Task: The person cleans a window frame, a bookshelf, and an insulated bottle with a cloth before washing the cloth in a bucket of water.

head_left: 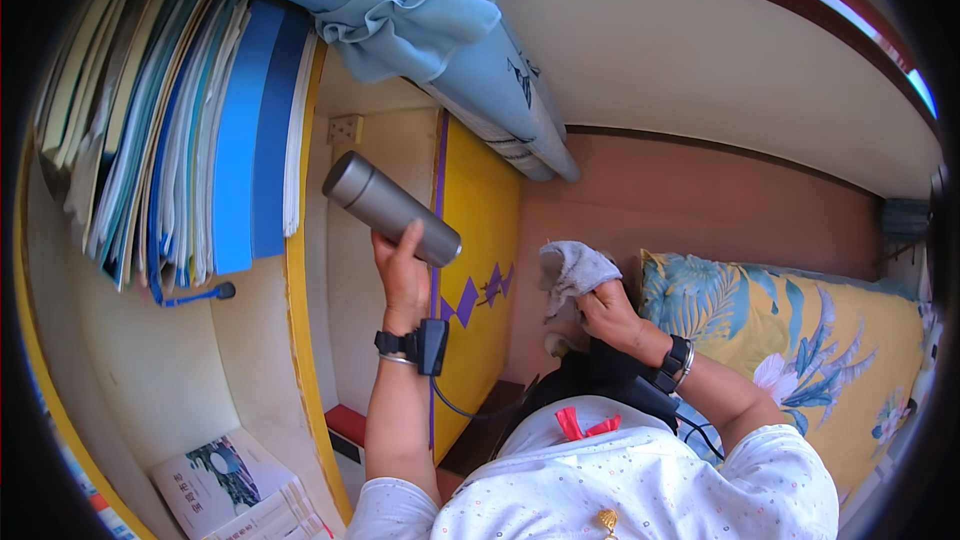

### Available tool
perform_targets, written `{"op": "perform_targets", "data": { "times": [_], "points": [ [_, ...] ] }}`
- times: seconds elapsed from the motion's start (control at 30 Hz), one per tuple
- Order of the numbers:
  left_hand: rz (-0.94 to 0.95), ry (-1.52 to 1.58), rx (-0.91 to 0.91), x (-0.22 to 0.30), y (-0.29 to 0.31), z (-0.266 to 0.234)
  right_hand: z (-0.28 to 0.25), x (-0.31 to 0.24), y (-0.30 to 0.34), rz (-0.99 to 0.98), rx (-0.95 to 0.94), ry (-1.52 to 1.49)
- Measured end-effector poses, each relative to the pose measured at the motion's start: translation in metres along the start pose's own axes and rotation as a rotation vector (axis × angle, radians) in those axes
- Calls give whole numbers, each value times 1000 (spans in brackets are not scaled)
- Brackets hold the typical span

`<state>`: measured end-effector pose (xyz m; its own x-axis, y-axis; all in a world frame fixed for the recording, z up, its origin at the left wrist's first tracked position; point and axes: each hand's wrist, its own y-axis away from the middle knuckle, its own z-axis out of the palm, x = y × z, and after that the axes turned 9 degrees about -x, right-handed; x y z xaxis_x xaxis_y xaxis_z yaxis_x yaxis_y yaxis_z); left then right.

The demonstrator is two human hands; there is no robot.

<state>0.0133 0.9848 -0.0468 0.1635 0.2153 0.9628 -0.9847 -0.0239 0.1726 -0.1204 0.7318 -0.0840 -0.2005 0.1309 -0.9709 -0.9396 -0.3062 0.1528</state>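
A dark grey cylindrical flask [385,202] with its lid on is gripped in my left hand [402,275], tilted in front of an open shelf compartment. My thumb lies across its side and the fingers wrap behind it. My right hand [612,315] is closed on a crumpled grey cloth [575,275], which hangs from the fingers apart from the flask. Each wrist carries a black strapped device.
Upright folders and papers [250,140] fill the left shelf, with books [230,485] below. A yellow panel [475,240] stands beside the compartment. Blue ruffled fabric [420,15] hangs above. To the right lies a yellow floral cushion [800,340].
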Motion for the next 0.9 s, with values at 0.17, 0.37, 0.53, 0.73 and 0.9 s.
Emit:
{"op": "perform_targets", "data": {
  "times": [0.17, 0.37, 0.53, 0.73, 0.9],
  "points": [
    [109, -56, 194, 5, -84, -50, -9, 14, -17, -3, 17, 12],
    [419, -72, 358, 10, -172, -74, -16, 30, -29, 78, -85, 1],
    [455, -345, 472, 9, -212, -116, -16, 32, -42, 142, -148, -65],
    [486, -133, 540, -5, -247, -75, -31, 37, -62, 246, -147, -77],
    [533, -253, 362, -2, -262, -96, -30, 43, -70, 193, -132, -94]
  ]
}}
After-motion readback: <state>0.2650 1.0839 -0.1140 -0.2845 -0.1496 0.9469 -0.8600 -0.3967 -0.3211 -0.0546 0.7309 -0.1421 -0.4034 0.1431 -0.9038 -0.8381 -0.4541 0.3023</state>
